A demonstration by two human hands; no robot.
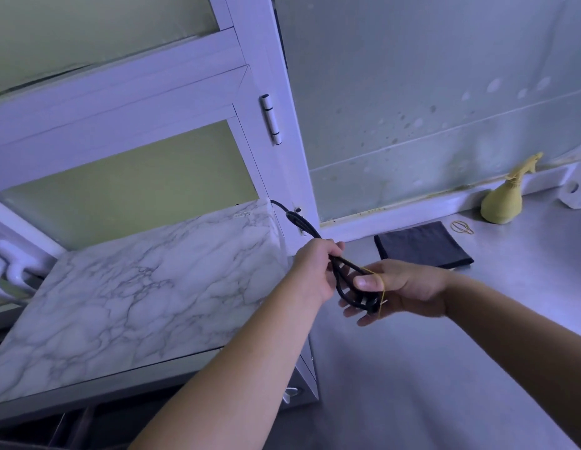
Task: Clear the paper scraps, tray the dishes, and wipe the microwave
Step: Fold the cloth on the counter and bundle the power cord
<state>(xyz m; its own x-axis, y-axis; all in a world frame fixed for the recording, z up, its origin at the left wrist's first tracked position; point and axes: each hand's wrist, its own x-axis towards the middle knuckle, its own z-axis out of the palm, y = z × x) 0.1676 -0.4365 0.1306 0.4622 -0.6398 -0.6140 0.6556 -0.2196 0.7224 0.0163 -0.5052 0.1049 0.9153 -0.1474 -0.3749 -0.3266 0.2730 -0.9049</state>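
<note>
Black cord (pixel 303 224), trailing from behind the marble-wrapped microwave (pixel 136 287), sits clenched in the left hand (pixel 316 271) and thumb-pinched in the right hand (pixel 409 289); coils need holding tight while the yellow band (pixel 382 289) stretches around them.

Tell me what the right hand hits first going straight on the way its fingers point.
Probably the left hand, just beyond the black cord both hold; behind that, the side of the marble-patterned microwave. Depth is unclear.

White-framed frosted window (pixel 126 177), stained grey wall (pixel 428 92), steel counter (pixel 412 368), cool light
</note>
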